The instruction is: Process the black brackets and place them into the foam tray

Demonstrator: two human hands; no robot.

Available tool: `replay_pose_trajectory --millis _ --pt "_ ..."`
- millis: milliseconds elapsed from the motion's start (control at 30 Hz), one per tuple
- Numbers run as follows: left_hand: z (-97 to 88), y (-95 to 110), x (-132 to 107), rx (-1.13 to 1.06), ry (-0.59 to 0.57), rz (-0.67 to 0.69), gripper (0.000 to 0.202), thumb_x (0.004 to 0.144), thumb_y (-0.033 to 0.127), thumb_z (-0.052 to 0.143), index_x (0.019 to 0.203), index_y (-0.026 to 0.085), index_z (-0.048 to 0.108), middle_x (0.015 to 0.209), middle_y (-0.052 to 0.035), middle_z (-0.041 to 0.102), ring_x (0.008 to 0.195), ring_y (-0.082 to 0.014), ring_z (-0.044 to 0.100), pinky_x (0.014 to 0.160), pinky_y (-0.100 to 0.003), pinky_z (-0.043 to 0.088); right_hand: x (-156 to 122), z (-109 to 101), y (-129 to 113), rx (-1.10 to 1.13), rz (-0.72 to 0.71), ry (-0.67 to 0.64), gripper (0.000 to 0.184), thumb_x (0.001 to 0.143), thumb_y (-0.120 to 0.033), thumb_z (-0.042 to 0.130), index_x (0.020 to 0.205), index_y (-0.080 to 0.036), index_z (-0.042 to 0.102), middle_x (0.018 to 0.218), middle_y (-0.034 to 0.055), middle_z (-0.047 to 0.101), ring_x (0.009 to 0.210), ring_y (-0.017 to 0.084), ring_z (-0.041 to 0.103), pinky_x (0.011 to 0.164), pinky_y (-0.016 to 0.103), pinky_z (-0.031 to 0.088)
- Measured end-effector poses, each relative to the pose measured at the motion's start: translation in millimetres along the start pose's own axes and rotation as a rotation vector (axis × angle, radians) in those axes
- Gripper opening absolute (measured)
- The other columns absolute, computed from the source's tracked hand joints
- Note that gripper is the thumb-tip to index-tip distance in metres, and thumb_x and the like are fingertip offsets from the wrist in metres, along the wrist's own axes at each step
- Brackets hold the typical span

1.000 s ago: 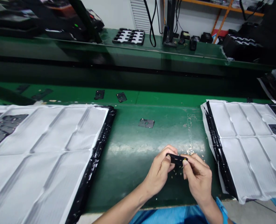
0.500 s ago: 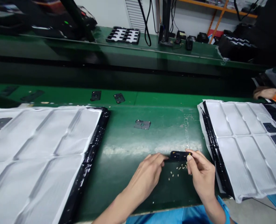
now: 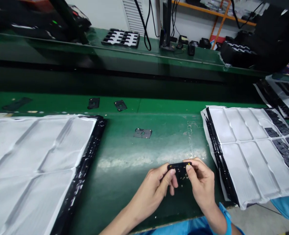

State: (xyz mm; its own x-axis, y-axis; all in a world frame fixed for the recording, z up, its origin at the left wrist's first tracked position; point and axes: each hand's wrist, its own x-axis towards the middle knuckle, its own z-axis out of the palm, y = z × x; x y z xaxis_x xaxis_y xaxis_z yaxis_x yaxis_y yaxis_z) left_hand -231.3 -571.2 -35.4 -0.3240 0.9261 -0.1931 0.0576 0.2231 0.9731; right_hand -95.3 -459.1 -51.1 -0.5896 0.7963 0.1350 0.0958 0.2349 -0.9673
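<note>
Between my two hands I hold a small flat black plastic part with yellowish spots near its ends. My left hand pinches its left end between thumb and fingers. The right end is gripped by my right hand, thumb toward me and fingers behind. Tiny pale bits show just below the part, on the green table. Farther up the table, a dark flat plate with cut-outs lies on its own.
A white-lined tray stands at left. Another white-lined tray at right holds black parts in its far-right compartments. Two dark plates, one here, lie toward the back. A black-and-white tray sits on the raised shelf.
My left hand has closed its thumb and fingers on the part's left end. The part has tipped so its face is toward me. The view has shifted to the right.
</note>
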Motion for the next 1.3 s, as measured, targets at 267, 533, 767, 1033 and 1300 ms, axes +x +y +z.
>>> replay_pose_trajectory --millis 267,533,767,1033,1300 --pt "-2.3 0 -7 -0.08 -0.081 -0.018 0.041 0.109 0.049 0.038 0.084 0.02 0.053 0.066 0.002 0.063 0.052 -0.0117 0.059 0.054 -0.022 0.048 -1 0 3 0.032 0.005 -0.041 0.023 0.1 -0.026 0.061 0.086 -0.019 0.078 0.071 -0.0004 0.057 0.062 0.015 0.053 0.057 0.026 0.039" --pt "-1.0 0 -8 -0.066 -0.119 -0.033 0.04 0.109 0.046 0.038 0.082 0.021 0.052 0.063 0.0036 0.058 0.051 -0.0111 0.056 0.055 -0.022 0.045 -3 7 10 0.132 0.065 0.043 0.026 0.095 -0.028 0.063 0.07 -0.019 0.065 0.063 -0.004 0.051 0.059 0.014 0.046 0.059 0.026 0.038" --pt "2.6 -5 -8 -0.235 -0.02 -0.058 0.035 0.107 0.036 0.037 0.081 0.019 0.054 0.068 0.0015 0.062 0.051 -0.0102 0.055 0.053 -0.022 0.043 -9 10 12 0.154 0.215 0.001 0.033 0.097 -0.039 0.062 0.072 -0.018 0.066 0.066 -0.0018 0.055 0.059 0.014 0.047 0.055 0.024 0.039" --pt "8.3 -11 -3 -0.247 0.098 -0.055 0.039 0.108 0.038 0.033 0.076 0.02 0.049 0.058 0.0042 0.056 0.042 -0.0084 0.049 0.048 -0.022 0.036 -10 8 1 -0.028 0.047 -0.016 0.025 0.097 -0.032 0.064 0.08 -0.018 0.075 0.067 0.0001 0.064 0.058 0.014 0.055 0.055 0.024 0.042" --pt "2.2 -10 -9 -0.234 0.023 0.03 0.023 0.102 0.024 0.04 0.084 0.019 0.054 0.071 0.003 0.058 0.052 -0.0087 0.052 0.054 -0.022 0.041 -8 9 2 -0.023 0.035 -0.002 0.024 0.098 -0.031 0.064 0.083 -0.018 0.078 0.069 0.0018 0.066 0.061 0.017 0.06 0.056 0.025 0.046"
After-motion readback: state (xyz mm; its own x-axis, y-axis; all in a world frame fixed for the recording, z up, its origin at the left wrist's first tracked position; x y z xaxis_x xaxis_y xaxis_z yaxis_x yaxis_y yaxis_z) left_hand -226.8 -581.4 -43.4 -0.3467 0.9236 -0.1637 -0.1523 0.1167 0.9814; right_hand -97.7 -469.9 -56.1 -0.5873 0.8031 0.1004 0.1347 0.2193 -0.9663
